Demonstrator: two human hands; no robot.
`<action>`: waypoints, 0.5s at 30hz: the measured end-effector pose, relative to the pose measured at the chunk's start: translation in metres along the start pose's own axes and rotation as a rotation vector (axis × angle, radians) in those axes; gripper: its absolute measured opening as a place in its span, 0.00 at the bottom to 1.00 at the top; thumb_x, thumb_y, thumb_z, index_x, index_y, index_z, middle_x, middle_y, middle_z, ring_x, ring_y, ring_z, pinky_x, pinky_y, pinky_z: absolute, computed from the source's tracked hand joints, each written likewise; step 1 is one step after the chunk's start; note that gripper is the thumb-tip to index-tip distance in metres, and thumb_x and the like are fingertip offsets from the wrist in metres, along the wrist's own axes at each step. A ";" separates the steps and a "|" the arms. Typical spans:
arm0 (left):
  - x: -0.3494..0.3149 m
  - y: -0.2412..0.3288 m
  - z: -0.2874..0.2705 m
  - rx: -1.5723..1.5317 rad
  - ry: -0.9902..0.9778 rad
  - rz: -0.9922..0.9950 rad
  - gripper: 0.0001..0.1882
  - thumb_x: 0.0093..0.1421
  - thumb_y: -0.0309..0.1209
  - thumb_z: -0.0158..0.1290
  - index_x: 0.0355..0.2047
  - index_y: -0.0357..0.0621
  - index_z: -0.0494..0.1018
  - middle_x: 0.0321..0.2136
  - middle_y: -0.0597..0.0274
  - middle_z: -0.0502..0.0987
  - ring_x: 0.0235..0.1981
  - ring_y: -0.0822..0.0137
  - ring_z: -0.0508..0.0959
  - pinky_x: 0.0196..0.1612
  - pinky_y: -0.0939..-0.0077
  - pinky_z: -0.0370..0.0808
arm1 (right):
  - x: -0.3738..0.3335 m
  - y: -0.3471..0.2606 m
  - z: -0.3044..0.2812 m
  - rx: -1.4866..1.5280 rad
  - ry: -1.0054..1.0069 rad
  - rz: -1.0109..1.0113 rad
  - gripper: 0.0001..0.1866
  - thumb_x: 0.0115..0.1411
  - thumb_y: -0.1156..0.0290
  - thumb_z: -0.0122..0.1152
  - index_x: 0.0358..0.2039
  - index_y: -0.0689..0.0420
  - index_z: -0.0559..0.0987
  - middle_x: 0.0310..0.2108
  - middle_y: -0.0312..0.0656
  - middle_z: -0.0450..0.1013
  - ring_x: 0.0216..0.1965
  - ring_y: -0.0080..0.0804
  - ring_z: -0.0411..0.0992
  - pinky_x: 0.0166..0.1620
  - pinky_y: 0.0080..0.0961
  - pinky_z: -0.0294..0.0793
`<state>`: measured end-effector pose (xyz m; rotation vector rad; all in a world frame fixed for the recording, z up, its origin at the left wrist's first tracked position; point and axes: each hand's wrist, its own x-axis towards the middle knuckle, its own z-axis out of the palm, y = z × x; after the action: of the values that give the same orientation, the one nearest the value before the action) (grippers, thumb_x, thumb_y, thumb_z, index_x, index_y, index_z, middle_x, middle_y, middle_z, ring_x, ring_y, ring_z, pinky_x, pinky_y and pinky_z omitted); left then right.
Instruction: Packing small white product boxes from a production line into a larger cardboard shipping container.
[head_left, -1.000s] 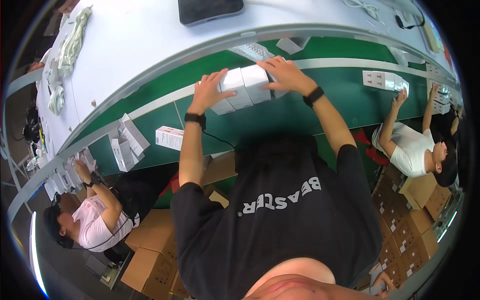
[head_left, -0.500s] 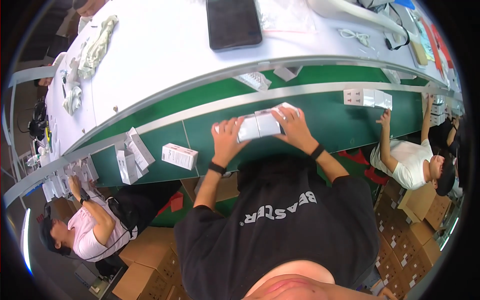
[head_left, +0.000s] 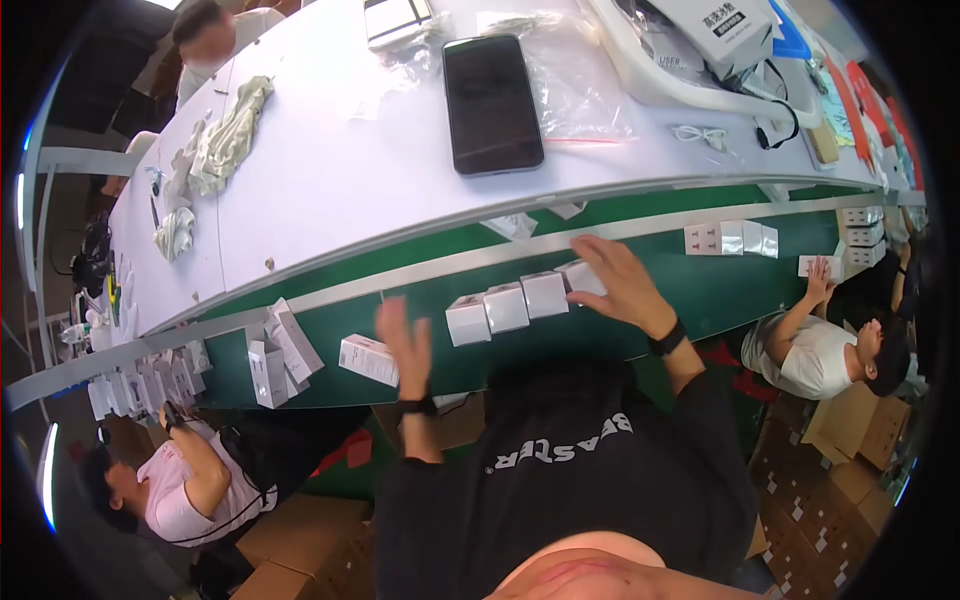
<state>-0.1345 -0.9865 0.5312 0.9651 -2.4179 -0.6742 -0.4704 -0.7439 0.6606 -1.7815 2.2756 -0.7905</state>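
Note:
A slanted row of several small white boxes [head_left: 507,308] stands on the green work surface [head_left: 500,366] in front of me. My right hand [head_left: 632,292] is at the right end of the row, fingers stretched and thumb apart, partly covering the last box [head_left: 577,275]. Whether it still touches that box I cannot tell. Left of the row, my left hand [head_left: 405,345] is slightly smeared by motion, fingers extended with nothing in them. Close beside it lies a white printed carton [head_left: 366,357], its right end hidden behind the hand.
More white cartons [head_left: 280,352] lean together at the left. Another white row [head_left: 730,240] lies at the right, near a co-worker's hand [head_left: 819,282]. A pale rail [head_left: 420,268] borders the surface; beyond it a raised white table [head_left: 330,170] holds a black phone [head_left: 492,105].
Both hands held the row of boxes between them; now the boxes stand on the surface. My left hand has let go and moved left to the carton. My right hand's fingers have straightened.

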 end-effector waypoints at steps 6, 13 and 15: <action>-0.075 -0.129 -0.046 0.259 -0.269 -0.646 0.51 0.51 0.49 0.67 0.66 0.34 0.57 0.63 0.27 0.55 0.63 0.34 0.60 0.63 0.51 0.62 | 0.070 -0.018 -0.079 -0.065 0.640 -0.252 0.20 0.54 0.74 0.70 0.47 0.57 0.75 0.37 0.45 0.78 0.33 0.42 0.76 0.35 0.31 0.75; -0.076 -0.142 -0.002 0.125 -0.120 -0.801 0.60 0.49 0.56 0.66 0.71 0.41 0.45 0.66 0.20 0.37 0.61 0.28 0.61 0.61 0.48 0.66 | 0.096 -0.010 -0.073 -0.422 0.955 -0.286 0.17 0.54 0.84 0.63 0.44 0.57 0.75 0.32 0.42 0.78 0.26 0.33 0.74 0.28 0.25 0.72; -0.075 -0.138 0.007 0.076 -0.086 -0.933 0.61 0.49 0.56 0.66 0.72 0.43 0.44 0.67 0.19 0.34 0.62 0.28 0.61 0.61 0.48 0.67 | 0.096 -0.012 -0.074 -0.421 0.935 -0.294 0.17 0.53 0.85 0.62 0.44 0.58 0.76 0.31 0.41 0.78 0.25 0.33 0.74 0.27 0.24 0.71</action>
<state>-0.0197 -1.0178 0.4289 2.1545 -1.9666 -0.9218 -0.5187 -0.8122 0.7491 -2.2982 2.9243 -1.5598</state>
